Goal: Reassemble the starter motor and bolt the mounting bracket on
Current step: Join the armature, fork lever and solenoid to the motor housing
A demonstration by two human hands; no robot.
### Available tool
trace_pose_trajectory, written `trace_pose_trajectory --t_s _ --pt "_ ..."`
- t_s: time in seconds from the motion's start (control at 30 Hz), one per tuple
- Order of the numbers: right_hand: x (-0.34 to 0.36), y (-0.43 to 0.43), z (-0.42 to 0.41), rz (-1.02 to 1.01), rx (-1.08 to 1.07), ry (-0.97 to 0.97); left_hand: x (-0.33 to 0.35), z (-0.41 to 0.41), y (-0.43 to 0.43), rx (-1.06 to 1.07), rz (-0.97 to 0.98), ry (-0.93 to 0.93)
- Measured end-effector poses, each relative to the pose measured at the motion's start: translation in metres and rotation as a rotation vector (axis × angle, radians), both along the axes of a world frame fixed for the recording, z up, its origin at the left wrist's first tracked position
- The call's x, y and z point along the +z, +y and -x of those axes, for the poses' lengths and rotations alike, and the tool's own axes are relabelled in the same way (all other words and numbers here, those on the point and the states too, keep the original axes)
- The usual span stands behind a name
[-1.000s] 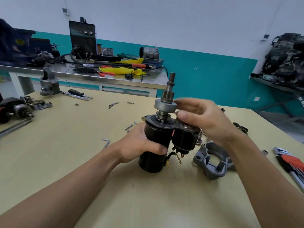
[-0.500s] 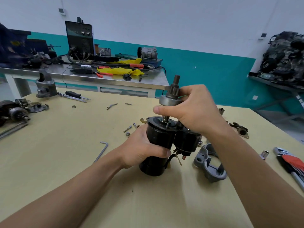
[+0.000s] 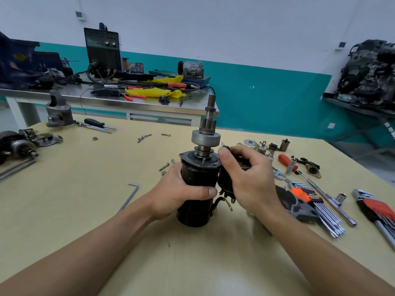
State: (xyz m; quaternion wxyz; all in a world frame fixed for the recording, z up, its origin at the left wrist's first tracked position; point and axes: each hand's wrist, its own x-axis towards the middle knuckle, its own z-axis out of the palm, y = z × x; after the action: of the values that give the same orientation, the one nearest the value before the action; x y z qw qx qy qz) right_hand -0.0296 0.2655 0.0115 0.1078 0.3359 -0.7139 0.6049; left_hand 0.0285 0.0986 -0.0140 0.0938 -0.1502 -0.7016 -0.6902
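Observation:
The black starter motor (image 3: 197,184) stands upright on the wooden table (image 3: 85,210), its shaft and pinion gear (image 3: 206,135) pointing up. My left hand (image 3: 177,191) grips the motor body from the left, thumb across the front. My right hand (image 3: 250,178) curls round the black solenoid (image 3: 224,180) at the motor's right side, with the thumb on its top end. A dark grey housing part (image 3: 299,210), probably the mounting bracket, lies right of my right wrist, partly hidden under a hex key set.
Loose bolts (image 3: 164,166) and an L-shaped Allen key (image 3: 132,193) lie left of the motor. Hex key sets (image 3: 310,199), a T-handle wrench (image 3: 327,197), sockets and small parts are spread on the right. Another starter's parts (image 3: 21,144) sit far left. A cluttered steel bench (image 3: 128,101) stands behind.
My right hand let go of the pinion on the shaft and came down onto the solenoid. My left hand kept its grip on the motor body.

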Motion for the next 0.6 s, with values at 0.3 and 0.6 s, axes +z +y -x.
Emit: trace_pose_trajectory --t_s 0.3,0.6 --pt "0.001 -0.003 0.007 0.117 0.118 0.077 0.006 -0.002 -0.004 -0.046 0.033 -0.033" --pt "0.008 -0.016 0.018 0.034 -0.022 -0.377 0.001 0.0 0.012 0.165 -0.147 -0.145"
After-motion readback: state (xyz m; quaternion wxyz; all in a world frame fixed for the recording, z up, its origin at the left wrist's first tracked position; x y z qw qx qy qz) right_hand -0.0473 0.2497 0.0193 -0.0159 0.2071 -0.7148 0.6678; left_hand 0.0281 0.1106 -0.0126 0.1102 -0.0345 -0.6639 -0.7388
